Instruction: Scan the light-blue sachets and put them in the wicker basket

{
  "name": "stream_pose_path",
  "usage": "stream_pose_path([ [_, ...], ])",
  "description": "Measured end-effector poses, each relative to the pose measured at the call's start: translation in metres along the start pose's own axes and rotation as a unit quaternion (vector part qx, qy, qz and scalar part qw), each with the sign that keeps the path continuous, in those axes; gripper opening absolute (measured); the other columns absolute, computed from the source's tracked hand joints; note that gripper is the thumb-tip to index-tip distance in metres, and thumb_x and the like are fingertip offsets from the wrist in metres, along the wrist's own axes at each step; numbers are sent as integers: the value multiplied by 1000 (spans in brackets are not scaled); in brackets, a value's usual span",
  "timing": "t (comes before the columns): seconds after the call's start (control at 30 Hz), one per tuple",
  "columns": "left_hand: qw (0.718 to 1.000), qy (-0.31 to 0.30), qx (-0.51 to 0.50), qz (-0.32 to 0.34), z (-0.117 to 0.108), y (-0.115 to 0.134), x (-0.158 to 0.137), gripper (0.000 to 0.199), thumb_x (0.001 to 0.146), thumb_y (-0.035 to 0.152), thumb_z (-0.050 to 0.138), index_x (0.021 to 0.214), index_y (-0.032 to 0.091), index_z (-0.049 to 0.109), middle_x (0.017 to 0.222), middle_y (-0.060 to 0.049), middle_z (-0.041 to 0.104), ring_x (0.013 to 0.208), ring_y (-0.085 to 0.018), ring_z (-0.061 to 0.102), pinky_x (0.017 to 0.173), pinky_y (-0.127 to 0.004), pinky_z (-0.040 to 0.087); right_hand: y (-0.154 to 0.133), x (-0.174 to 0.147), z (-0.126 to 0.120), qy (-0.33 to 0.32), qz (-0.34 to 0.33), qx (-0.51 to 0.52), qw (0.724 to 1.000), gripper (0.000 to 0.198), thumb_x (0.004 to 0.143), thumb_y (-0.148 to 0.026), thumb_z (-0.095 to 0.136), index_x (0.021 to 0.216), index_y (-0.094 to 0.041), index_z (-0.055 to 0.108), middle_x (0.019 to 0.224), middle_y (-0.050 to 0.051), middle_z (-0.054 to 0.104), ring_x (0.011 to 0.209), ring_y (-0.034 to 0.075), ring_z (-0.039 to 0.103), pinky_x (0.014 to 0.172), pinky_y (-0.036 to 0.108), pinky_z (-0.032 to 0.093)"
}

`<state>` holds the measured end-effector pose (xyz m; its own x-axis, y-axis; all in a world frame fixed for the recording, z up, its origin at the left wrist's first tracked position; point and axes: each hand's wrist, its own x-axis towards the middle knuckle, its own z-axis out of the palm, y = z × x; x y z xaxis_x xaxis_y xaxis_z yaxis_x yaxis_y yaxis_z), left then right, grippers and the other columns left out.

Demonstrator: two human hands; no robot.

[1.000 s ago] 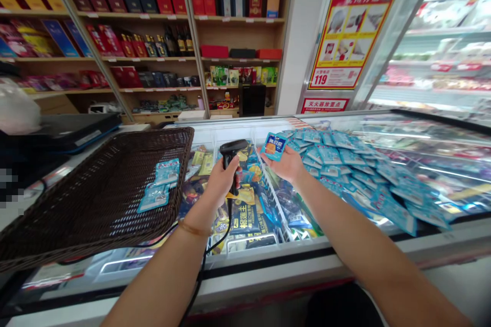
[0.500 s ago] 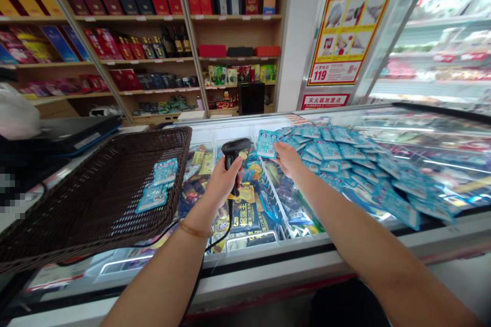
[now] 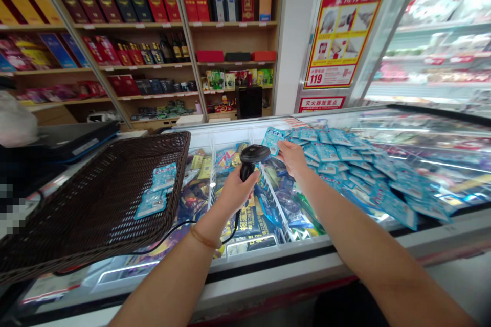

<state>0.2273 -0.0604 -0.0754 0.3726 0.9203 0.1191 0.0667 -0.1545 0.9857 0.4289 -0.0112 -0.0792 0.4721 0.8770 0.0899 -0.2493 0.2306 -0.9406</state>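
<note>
My left hand [image 3: 238, 190] is wrapped round the handle of a black barcode scanner [image 3: 253, 154], whose cable trails down and to the left. The scanner's head points right, toward a blue packet [image 3: 273, 138]. That packet is pinched at its right edge by my right hand [image 3: 292, 157], held tilted beside the pile. A large heap of similar blue packets [image 3: 341, 156] lies on the freezer's glass top to the right. In the dark brown wicker basket [image 3: 95, 184] at left, a few blue packets [image 3: 163, 178] rest near the right wall.
Below my hands, a chest freezer [image 3: 276, 260] holds bagged frozen goods, parted by white wire dividers [image 3: 274, 196]. Shelves of boxes and bottles [image 3: 141, 56] stand behind. A red poster [image 3: 341, 20] hangs beyond the freezer, and a lit display fridge [image 3: 441, 46] is at right.
The scanner in my left hand has moved right, closer to the packet, and its head has turned toward it. My right hand has shifted slightly right, and the packet is now more tilted.
</note>
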Motion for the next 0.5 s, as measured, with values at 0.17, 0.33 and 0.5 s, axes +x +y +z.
stream_pose_path([
  [0.17, 1000, 4, 20, 9, 0, 4, -2, 28, 78, 42, 70, 81, 22, 50, 45, 7, 48, 35, -10, 45, 37, -22, 36, -2, 4, -3, -6, -5, 6, 1000, 18, 74, -33, 75, 67, -21, 63, 60, -3, 67, 73, 19, 71, 75, 34, 61],
  [0.33, 1000, 2, 13, -1, 1, 4, -3, 28, 77, 40, 72, 86, 21, 54, 45, 7, 49, 35, -11, 45, 38, -22, 36, -3, 6, -5, -11, -14, 1, 1000, 21, 72, -35, 76, 66, -21, 61, 56, -4, 63, 71, 19, 70, 75, 34, 60],
  [0.5, 1000, -7, -3, -10, 1, 5, -3, 32, 76, 41, 73, 93, 19, 58, 46, 7, 50, 35, -10, 45, 39, -21, 35, -3, 5, -5, -18, -20, 0, 1000, 24, 69, -39, 78, 67, -21, 62, 58, -3, 64, 74, 20, 71, 76, 35, 60],
])
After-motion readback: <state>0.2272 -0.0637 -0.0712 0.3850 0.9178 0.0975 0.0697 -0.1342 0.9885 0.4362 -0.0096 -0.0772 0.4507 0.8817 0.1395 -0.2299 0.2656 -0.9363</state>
